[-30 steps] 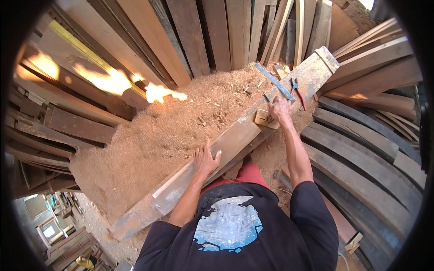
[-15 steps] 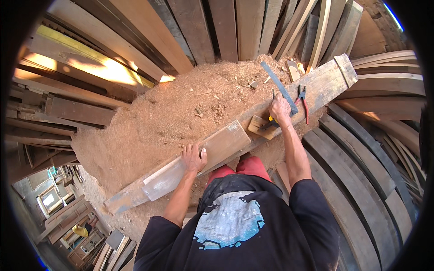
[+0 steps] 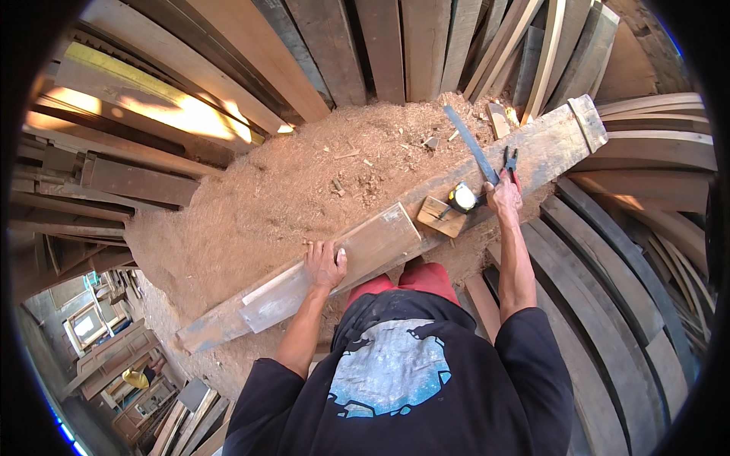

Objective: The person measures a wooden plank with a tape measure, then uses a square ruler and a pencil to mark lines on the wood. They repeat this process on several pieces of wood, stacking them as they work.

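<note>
My left hand (image 3: 325, 267) lies on top of a wooden board (image 3: 372, 247), fingers apart and reaching toward its far edge. That board rests on a longer, worn plank (image 3: 547, 144) that runs slantwise from lower left to upper right. Farther right, my right hand (image 3: 505, 199) closes over the corner of a steel square (image 3: 470, 143), though its fingertips are partly hidden. Pliers with red handles (image 3: 511, 161) lie right at the fingers, the handles partly covered. Left of that hand a tape measure (image 3: 462, 198) sits beside a small wood block (image 3: 441, 217).
Sawdust and shavings (image 3: 258, 220) are heaped beyond the plank, with a small offcut (image 3: 498, 120) near its far end. Long timbers (image 3: 380, 53) stand around the far side. Curved boards (image 3: 593, 281) are stacked at the right. Panels and frames (image 3: 114, 357) stand at the lower left.
My right hand has left the tape measure beside the wood block and moved right to the square and pliers. The left hand has stayed on the board.
</note>
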A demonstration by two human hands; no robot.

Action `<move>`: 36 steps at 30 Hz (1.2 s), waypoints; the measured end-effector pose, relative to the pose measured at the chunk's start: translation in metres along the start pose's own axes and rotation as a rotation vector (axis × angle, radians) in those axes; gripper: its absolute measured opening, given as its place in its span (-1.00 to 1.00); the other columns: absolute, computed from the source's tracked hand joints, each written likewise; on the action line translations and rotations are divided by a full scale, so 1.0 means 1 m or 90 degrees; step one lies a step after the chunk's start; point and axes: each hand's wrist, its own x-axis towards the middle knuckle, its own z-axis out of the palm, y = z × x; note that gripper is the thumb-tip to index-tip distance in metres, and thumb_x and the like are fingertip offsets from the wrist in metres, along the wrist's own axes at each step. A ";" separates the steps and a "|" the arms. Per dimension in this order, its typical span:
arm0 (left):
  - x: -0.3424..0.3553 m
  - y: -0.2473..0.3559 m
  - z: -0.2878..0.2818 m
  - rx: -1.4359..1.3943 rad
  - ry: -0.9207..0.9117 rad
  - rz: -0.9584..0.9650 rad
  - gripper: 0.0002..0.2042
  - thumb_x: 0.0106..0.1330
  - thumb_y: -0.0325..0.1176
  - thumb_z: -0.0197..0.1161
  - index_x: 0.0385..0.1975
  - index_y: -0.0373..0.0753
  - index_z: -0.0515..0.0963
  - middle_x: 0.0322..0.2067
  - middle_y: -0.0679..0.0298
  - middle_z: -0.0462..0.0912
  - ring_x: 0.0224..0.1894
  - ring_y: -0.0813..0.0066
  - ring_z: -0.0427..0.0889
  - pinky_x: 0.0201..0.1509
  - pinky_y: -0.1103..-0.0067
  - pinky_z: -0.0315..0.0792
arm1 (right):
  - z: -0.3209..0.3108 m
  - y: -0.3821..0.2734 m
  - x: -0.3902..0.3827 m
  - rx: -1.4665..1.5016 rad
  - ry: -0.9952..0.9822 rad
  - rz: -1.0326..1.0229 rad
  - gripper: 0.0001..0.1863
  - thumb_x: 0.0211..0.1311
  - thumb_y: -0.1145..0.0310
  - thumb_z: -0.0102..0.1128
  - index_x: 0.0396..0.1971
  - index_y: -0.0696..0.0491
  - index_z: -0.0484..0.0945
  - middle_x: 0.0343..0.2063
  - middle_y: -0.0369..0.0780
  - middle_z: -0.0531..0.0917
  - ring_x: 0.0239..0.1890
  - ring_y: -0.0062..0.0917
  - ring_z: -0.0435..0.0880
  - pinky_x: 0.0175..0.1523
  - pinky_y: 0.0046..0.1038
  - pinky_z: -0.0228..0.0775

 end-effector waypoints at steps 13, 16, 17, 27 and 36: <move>0.041 0.072 -0.030 -0.189 0.031 0.251 -0.23 0.29 -0.11 0.39 0.44 -0.32 0.28 0.26 -0.09 0.47 0.31 -0.06 0.41 0.39 0.01 0.27 | -0.106 0.002 -0.095 0.410 0.143 -0.102 -0.63 0.49 0.16 0.20 -0.26 0.22 0.69 -0.54 -0.17 0.63 -0.46 -0.38 0.58 -0.27 -0.27 0.40; 0.058 0.138 -0.070 -0.344 0.096 0.400 -0.23 0.24 -0.19 0.49 0.42 -0.28 0.33 0.31 -0.07 0.43 0.36 -0.08 0.39 0.42 0.02 0.27 | -0.104 -0.029 -0.164 0.625 0.001 -0.019 -0.66 0.52 0.18 0.20 -0.38 0.12 0.67 -0.57 -0.38 0.56 -0.59 -0.68 0.39 -0.45 -0.49 0.21; 0.057 0.158 -0.077 -0.326 0.069 0.410 -0.26 0.20 -0.25 0.51 0.39 -0.24 0.38 0.33 -0.05 0.42 0.35 -0.07 0.41 0.42 0.05 0.28 | -0.097 -0.041 -0.189 0.674 -0.008 0.008 -0.70 0.52 0.21 0.20 -0.38 0.09 0.66 -0.56 -0.38 0.56 -0.62 -0.71 0.37 -0.48 -0.53 0.19; 0.060 0.086 -0.081 -0.621 -0.206 0.337 -0.74 0.34 -0.50 0.30 0.01 -0.20 0.70 -0.09 0.12 0.79 -0.04 0.08 0.76 0.11 0.30 0.61 | -0.067 -0.114 -0.308 0.918 -0.265 0.152 -0.89 0.56 0.36 0.13 -0.16 0.06 0.56 -0.38 -0.31 0.61 -0.51 -0.76 0.44 -0.45 -0.63 0.26; 0.078 0.000 -0.042 -0.413 -0.103 0.176 -0.51 0.37 -0.38 0.39 0.32 -0.12 0.55 0.11 -0.01 0.72 0.07 -0.09 0.72 0.16 0.20 0.60 | -0.015 -0.136 -0.280 0.432 -0.174 -0.134 -0.72 0.56 0.41 0.15 0.15 0.17 0.61 -0.41 -0.22 0.65 -0.42 -0.57 0.61 -0.24 -0.43 0.50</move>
